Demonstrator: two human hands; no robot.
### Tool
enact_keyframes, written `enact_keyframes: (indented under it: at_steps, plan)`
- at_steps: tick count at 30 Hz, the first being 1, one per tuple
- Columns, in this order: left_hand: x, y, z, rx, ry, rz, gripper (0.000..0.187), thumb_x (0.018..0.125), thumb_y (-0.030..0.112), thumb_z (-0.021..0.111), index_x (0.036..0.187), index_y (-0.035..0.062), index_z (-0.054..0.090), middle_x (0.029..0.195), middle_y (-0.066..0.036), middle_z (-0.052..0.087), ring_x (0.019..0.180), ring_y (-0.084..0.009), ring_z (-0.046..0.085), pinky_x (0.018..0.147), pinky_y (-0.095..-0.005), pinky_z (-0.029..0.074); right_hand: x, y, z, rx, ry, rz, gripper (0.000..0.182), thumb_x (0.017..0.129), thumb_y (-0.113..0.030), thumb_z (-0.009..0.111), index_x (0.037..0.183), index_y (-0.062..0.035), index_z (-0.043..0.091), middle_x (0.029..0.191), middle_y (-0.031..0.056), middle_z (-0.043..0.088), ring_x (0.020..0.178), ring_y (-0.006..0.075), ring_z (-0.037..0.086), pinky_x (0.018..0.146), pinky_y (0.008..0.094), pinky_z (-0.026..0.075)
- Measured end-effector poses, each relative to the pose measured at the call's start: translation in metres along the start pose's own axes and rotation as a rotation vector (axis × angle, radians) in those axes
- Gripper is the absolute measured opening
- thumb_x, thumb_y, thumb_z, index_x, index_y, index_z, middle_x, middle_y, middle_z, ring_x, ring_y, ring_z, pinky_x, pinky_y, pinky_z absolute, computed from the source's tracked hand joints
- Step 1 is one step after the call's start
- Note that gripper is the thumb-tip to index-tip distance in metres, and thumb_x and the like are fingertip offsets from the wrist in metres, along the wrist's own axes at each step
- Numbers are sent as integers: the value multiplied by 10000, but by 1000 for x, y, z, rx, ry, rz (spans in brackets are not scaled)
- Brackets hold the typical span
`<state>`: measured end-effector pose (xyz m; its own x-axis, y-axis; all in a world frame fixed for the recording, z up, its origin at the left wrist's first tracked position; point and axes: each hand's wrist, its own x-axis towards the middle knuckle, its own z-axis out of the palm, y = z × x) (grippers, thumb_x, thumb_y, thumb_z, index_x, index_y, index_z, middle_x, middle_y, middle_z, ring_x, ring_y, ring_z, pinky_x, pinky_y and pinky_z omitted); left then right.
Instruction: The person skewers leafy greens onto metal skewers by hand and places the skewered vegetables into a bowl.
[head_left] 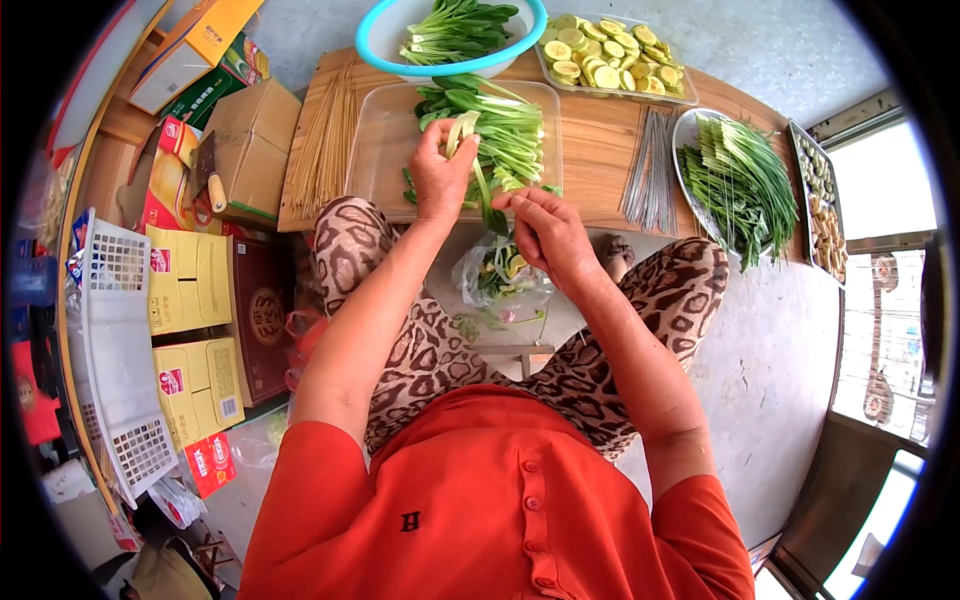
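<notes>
My left hand (443, 172) is closed around a leafy green stalk (482, 190), its pale stem at the thumb and its dark leaf hanging down. To the right of that leaf, my right hand (548, 232) is pinched, fingertips right at the leaf's edge; I cannot tell what is between them. Behind both hands, a pile of leafy greens (512, 130) lies in a clear plastic tray (385, 125). Below them, between my knees, a plastic bag (510, 275) holds vegetable scraps.
Bamboo skewers (322, 145) lie left on the wooden table (600, 140), metal skewers (652, 170) right. Around its far and right edges are a blue-rimmed basin (375, 45) of greens, sliced zucchini (610, 55), a plate of chives (740, 185) and a skewer tray (822, 205). Boxes (190, 280) stack left.
</notes>
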<state>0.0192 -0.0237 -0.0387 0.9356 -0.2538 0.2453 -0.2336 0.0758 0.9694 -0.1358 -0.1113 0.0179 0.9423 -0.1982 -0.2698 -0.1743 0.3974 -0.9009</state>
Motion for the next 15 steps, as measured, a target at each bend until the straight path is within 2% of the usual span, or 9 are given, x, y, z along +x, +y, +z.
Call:
enact_keyframes:
  at_steps: [6, 10, 12, 15]
  plan:
    - [0, 0, -1, -52, -15, -38, 175, 788, 67, 705, 908, 34, 582, 742, 10, 598, 609, -58, 541, 497, -233, 457, 1, 1, -1, -4, -7, 11, 250, 990, -186, 415, 1019, 0, 579, 475, -29, 360, 362, 57, 263, 348, 216, 195]
    - [-1, 2, -1, -60, -30, -30, 172, 789, 64, 703, 905, 33, 580, 745, 11, 599, 601, -54, 538, 491, -233, 452, 1, 1, -1, -11, -15, 6, 255, 991, -195, 414, 1021, -2, 578, 474, -29, 360, 365, 57, 268, 351, 215, 197]
    - [-2, 6, 0, -33, -54, -48, 133, 841, 61, 667, 939, 33, 583, 743, 22, 572, 567, -53, 505, 502, -220, 425, 1, 0, -1, -18, -16, 6, 255, 991, -195, 413, 1022, -2, 577, 474, -30, 360, 365, 57, 267, 351, 215, 197]
    - [-4, 9, 1, -26, -62, -46, 139, 835, 63, 673, 935, 36, 581, 755, 18, 580, 566, -51, 503, 503, -220, 427, 2, 0, -2, -24, -21, 1, 254, 990, -193, 411, 1026, -3, 576, 475, -29, 361, 365, 58, 267, 350, 216, 197]
